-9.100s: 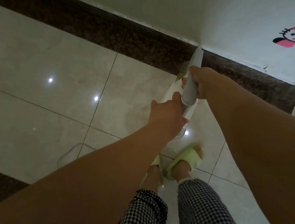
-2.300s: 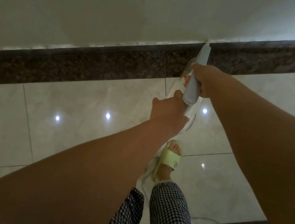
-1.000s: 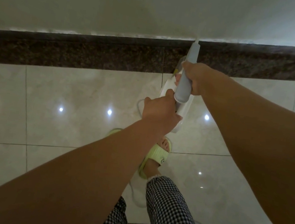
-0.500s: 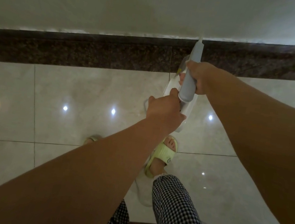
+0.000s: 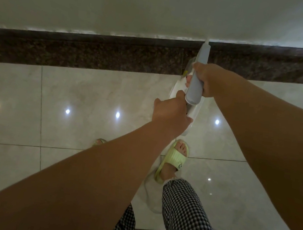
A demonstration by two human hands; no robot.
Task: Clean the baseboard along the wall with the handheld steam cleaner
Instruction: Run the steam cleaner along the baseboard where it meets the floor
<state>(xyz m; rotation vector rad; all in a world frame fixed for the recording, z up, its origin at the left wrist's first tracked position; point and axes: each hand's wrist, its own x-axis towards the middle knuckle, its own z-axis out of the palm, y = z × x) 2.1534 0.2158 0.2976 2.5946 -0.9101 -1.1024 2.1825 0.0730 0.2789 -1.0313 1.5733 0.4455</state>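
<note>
Head view: both hands, left hand (image 5: 170, 111) and right hand (image 5: 207, 78), grip steam cleaner (image 5: 195, 86); nozzle at baseboard (image 5: 96, 54) top.

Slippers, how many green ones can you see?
2. One slipper is on the foot right below the steam cleaner. The other slipper peeks out behind the left arm, mostly hidden.

The right hand (image 5: 208, 80) wraps a grey-and-white handheld steam cleaner (image 5: 195, 86), its nozzle tip at the top edge of the dark speckled stone baseboard (image 5: 96, 54). Just below that grip, the left hand (image 5: 170, 113) holds the cleaner's white body.
</note>
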